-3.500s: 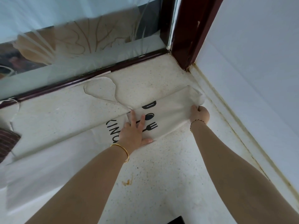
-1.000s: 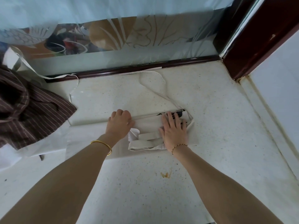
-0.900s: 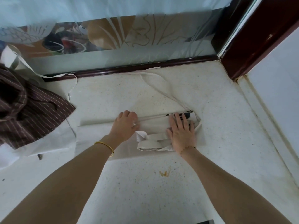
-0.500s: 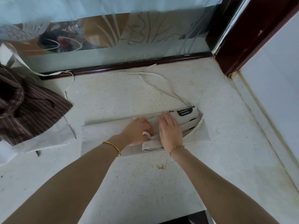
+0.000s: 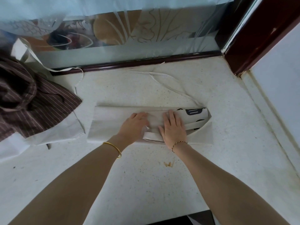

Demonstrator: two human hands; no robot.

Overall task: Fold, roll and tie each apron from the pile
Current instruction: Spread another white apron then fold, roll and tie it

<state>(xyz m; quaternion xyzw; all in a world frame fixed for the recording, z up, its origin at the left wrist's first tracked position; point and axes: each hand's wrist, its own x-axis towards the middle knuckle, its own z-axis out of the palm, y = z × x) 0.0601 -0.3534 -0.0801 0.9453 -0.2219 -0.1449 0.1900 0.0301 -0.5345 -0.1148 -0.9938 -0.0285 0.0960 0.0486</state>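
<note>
Apron (image 5: pixel 113 122) long axis runs L–R across desk (image 5: pixel 146 184); both grips flat, open, pressed mid-strip: L hand (image 5: pixel 134 125), R hand (image 5: pixel 172 127). Unrolled length lies left of grips, so L is judged nearer.

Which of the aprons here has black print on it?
The cream apron folded under both hands; its right end shows black print. The brown striped apron at left shows only thin stripes.

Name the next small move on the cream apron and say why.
Probably start rolling from the printed right end toward the left. The apron already lies folded into a long band, both hands, left and right, rest on its middle, and its strap trails loose behind, so tying waits.
</note>
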